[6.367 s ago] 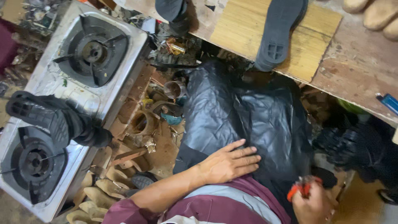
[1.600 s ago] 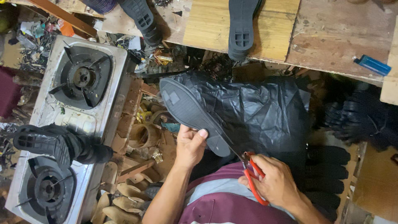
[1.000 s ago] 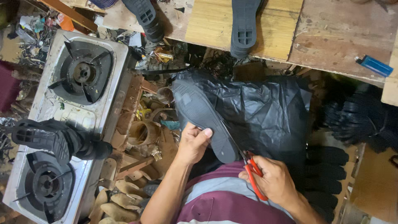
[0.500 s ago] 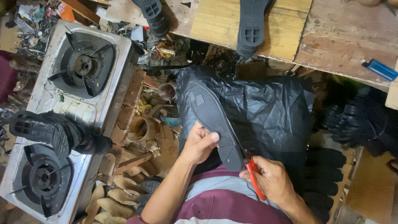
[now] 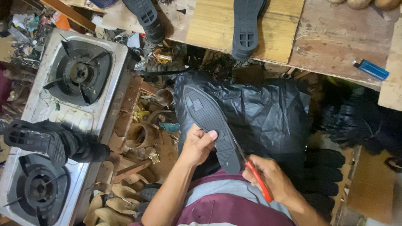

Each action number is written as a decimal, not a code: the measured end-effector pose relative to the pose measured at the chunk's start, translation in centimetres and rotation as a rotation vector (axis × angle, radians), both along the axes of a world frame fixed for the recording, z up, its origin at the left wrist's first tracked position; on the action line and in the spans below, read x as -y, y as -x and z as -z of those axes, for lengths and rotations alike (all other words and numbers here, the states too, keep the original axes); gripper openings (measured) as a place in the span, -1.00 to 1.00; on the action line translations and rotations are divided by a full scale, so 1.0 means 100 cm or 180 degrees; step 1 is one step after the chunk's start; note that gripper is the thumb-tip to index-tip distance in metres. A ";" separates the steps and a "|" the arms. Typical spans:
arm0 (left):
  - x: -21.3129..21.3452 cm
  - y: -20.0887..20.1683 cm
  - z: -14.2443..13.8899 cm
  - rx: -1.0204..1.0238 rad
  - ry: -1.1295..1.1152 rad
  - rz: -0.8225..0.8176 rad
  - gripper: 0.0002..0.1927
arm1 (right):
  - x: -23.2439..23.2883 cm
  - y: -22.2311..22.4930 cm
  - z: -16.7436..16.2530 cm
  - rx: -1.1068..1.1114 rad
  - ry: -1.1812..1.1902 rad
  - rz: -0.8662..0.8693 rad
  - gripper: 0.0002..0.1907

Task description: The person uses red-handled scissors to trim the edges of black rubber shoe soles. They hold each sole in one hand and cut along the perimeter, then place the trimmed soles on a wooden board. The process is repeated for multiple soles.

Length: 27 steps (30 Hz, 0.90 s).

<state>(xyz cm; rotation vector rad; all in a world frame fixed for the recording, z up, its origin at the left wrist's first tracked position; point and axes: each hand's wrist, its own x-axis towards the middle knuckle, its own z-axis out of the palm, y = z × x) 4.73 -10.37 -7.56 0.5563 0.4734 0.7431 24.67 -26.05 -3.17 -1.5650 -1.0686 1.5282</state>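
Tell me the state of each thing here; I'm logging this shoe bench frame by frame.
Left hand: gripping the sole's edge.
Right hand: closed on the scissors.
Sole: held up, tread showing, over the plastic sheet.
Scissors: red handles, blades at the sole's edge.
Plastic sheet: black, crumpled.
Stove: burners unlit.
Boot: lying across the stove.
Lighter: blue, flat on the bench.

A crumpled shiny gold wrapper (image 5: 162, 56) lies in the clutter just below the worktop edge, beside the stove. A small crumpled orange packet (image 5: 61, 21) sits near the top left corner. No signs, labels or screens show.
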 end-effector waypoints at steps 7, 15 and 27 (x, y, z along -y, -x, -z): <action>-0.005 0.004 -0.003 -0.0368 -0.0286 -0.0202 -0.58 | -0.008 0.012 0.008 0.0509 0.0038 0.0094 -0.68; -0.005 0.006 -0.001 -0.0554 -0.0436 -0.0224 -0.64 | -0.008 0.009 0.017 -0.0102 -0.0063 0.0053 -0.52; -0.001 0.004 -0.001 -0.0585 -0.0575 -0.0204 -0.66 | -0.009 0.006 0.016 0.0313 -0.0125 0.0036 -0.49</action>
